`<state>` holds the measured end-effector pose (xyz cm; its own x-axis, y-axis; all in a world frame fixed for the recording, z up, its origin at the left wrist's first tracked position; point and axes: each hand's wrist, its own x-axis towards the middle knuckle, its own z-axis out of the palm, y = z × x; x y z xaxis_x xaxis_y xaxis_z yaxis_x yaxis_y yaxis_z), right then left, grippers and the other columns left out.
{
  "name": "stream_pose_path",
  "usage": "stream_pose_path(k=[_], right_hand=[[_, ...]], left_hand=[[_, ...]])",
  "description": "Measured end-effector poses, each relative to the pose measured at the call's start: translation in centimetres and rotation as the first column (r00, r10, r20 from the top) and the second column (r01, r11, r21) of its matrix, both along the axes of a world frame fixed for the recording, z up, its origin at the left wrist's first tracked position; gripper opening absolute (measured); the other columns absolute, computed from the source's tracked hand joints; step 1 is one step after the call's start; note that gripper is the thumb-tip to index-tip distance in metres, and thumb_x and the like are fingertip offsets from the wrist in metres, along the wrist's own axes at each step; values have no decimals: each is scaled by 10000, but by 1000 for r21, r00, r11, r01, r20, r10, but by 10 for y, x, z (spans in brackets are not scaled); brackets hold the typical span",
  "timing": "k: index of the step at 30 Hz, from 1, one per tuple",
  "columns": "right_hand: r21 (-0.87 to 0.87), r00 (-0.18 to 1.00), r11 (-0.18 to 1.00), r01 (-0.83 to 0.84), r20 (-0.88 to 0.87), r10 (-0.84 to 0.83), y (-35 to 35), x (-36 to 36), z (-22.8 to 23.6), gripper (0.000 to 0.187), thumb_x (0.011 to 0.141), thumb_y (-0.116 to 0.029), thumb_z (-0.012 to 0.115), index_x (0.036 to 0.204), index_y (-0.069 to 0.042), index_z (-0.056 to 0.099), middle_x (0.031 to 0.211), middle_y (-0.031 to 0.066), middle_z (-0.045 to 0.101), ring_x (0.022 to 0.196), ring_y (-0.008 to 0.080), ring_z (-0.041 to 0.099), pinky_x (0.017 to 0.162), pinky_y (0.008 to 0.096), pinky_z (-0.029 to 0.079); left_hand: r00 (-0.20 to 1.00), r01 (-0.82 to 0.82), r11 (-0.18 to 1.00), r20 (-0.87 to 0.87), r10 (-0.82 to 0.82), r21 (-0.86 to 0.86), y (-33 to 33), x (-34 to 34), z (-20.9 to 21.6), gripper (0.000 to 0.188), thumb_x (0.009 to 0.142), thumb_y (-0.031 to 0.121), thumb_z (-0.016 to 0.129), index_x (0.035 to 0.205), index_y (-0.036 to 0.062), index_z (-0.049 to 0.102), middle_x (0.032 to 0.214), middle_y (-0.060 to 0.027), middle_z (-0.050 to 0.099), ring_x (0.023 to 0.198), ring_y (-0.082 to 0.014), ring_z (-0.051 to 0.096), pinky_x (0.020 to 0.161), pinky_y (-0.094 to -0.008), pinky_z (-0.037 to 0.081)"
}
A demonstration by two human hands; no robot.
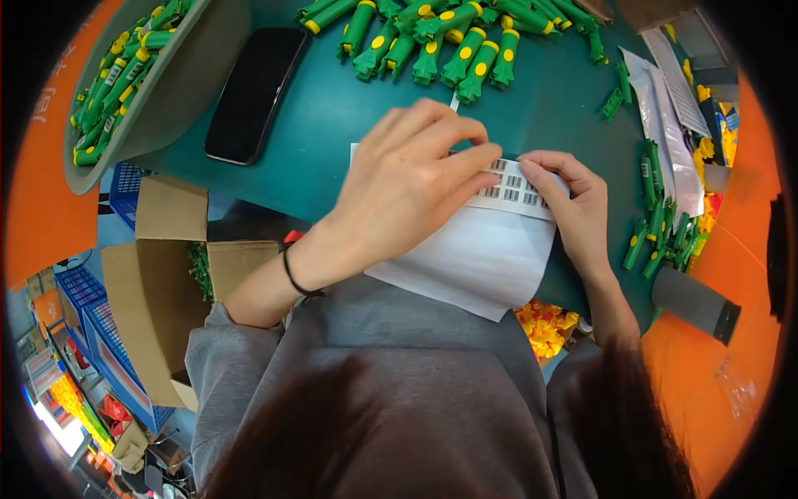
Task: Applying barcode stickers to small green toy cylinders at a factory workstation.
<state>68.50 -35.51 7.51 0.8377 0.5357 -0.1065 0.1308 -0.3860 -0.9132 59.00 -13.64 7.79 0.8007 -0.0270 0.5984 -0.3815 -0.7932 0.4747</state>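
Note:
A white sheet of barcode stickers (515, 186) bends over the near edge of the green tabletop, with rows of small barcodes along its upper part and a plain lower part. My right hand (573, 195) pinches its right edge, thumb on top. Across the upper left of the sheet lies my left hand (420, 170), wearing a dark band at the wrist. Its thumb and forefinger close together at the barcodes; whatever is between them is hidden. Just beyond the hands, several green tubes with yellow round dots (478, 71) lie in a pile.
A grey bin (224, 62) of green tubes stands at the far left, beside a black phone (258, 96). Loose tubes (657, 170) and plastic bags (665, 125) lie right, above a grey cylinder (694, 303). An open cardboard box (150, 308) sits lower left.

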Motion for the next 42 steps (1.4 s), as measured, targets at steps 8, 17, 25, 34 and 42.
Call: stream_pose_path(k=[8,17,25,34,42], right_hand=[[-51,994,999,16,109,-10,8,11,-3,174,940,-137,729,1049,-5,760,977,19,694,905,63,615,807,211,475],[-34,995,999,-9,95,12,26,26,-4,194,940,-154,730,1063,-8,762,976,20,682,887,68,609,803,215,473],[-183,906,974,-137,375,198,35,49,3,217,961,-88,671,1169,-56,723,1082,75,681,1035,160,617,868,268,489],[-509,350,771,-383,692,631,46,156,18,376,894,-68,692,1263,-99,624,1347,80,571,1284,302,487,1091,396,410],[191,978,970,-152,-112,175,18,31,28,227,986,-51,621,1191,38,664,931,73,687,798,117,641,729,257,537]], left_hand=[[994,-14,999,109,10,33,-1,16,-29,137,744,94,749,879,115,736,949,28,678,970,-200,606,783,-348,468],[992,-86,996,89,88,-27,7,23,-31,166,760,115,819,921,111,779,975,27,702,928,-221,613,763,-356,483],[994,-85,992,60,91,-92,5,25,-35,152,778,70,800,905,62,716,1003,-29,694,931,-253,598,790,-374,477],[999,35,942,-7,-39,-333,8,23,-24,173,825,44,772,958,45,660,1051,-88,662,1025,-294,577,849,-397,495],[978,127,896,207,-40,-425,9,25,-22,664,749,54,881,1321,21,544,1202,-137,692,1071,-222,672,871,-322,540]])
